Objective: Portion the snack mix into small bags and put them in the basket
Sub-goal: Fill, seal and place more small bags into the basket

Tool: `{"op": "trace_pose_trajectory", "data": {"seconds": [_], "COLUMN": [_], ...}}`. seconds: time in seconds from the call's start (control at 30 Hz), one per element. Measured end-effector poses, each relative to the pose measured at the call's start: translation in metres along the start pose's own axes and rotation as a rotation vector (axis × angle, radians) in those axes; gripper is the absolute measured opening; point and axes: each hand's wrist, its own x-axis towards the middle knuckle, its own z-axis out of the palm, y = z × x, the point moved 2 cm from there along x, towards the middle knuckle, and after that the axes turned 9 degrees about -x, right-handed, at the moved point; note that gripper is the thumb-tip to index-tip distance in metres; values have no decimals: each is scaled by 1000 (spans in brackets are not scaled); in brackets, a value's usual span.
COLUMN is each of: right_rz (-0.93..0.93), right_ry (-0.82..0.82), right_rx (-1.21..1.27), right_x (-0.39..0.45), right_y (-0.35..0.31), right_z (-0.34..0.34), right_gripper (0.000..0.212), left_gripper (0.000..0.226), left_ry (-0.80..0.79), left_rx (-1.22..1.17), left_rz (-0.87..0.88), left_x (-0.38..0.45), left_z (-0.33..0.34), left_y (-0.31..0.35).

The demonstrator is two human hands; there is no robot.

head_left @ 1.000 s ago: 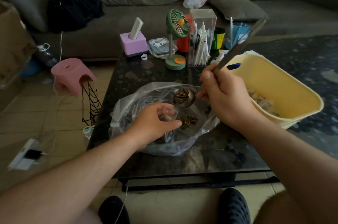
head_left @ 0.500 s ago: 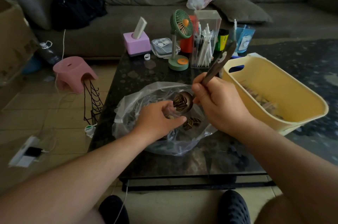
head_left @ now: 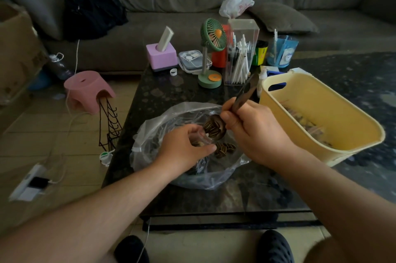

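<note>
Head view. The yellow basket point(head_left: 317, 112) at the right of the frame already holds several filled small bags point(head_left: 306, 121) along its inner wall, so part of the portioning looks done; how many there are is too blurred to count. The large clear bag point(head_left: 171, 121), lying open in the middle of the dark bench point(head_left: 162, 91), shows only a small cluster of striped seeds point(head_left: 225, 148) left on its bottom, so the supply seems nearly used up, though more may be hidden under the hands. One more portion is under way: it is not yet sealed or placed in the basket.

The left hand point(head_left: 182, 149), just left of centre, reaches forward over the large bag, its fingers and thumb curled round a small clear bag point(head_left: 200, 137) and holding its mouth open. That bag already has a few pieces in it.

The right hand point(head_left: 255, 132), just right of centre, has its grip closed round the handle of a metal spoon point(head_left: 242, 97), which slants toward the upper right. The spoon's bowl, loaded with seeds, is tilted at the small bag's mouth, touching or just beside it.
</note>
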Motion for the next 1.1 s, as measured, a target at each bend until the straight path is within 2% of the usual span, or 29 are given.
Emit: {"op": "trace_pose_trajectory", "data": {"seconds": [0.1, 0.2, 0.33, 0.47, 0.77, 1.1], "right_rz": [-19, -29, -58, -70, -79, -109], "right_ry": [14, 5, 32, 36, 13, 48], "right_rx": [-10, -38, -63, -70, -92, -109], "right_x": [0, 0, -1, -1, -2, -4], "right_y": [0, 1, 0, -2, -3, -5], "right_z": [0, 1, -1, 1, 5, 5], "right_gripper": [18, 25, 32, 29, 31, 30], "left_gripper": [41, 47, 43, 54, 41, 41], "left_ry": [-3, -4, 4, -5, -14, 2], "left_rx": [-6, -14, -9, -6, -3, -1], "left_rz": [13, 21, 16, 23, 21, 40], "left_x": [1, 1, 1, 1, 0, -1], "left_z": [0, 0, -1, -1, -1, -3], "left_y": [-1, -2, -2, -1, 1, 2]}}
